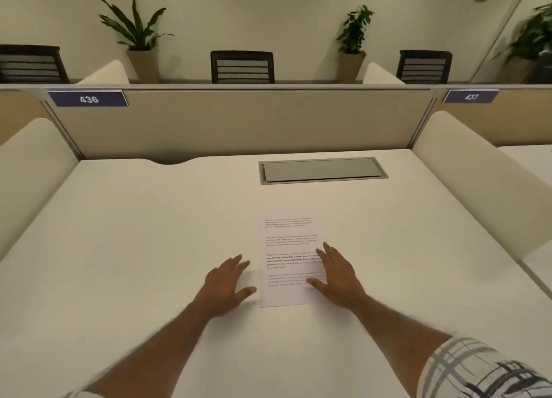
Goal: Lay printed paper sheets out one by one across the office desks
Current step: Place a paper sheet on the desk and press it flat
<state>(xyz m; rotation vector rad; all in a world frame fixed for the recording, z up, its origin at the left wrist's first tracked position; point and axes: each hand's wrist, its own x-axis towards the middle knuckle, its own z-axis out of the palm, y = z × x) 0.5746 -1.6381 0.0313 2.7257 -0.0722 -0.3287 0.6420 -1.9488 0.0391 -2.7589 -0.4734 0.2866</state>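
One printed paper sheet (285, 248) lies flat on the white desk (134, 233), a little right of the middle, its text facing me. My left hand (225, 287) hovers or rests palm down just left of the sheet, fingers spread, thumb near the sheet's lower left edge. Over the sheet's lower right part, my right hand (336, 278) is spread palm down, with the fingers and thumb lying on the paper. Neither hand grips anything. No other sheets are in view.
A grey cable hatch (322, 170) is set into the desk behind the sheet. Cream side dividers (466, 176) flank the desk, and a beige back partition (239, 122) carries labels 436 (89, 99) and 437. Chairs and potted plants stand beyond it.
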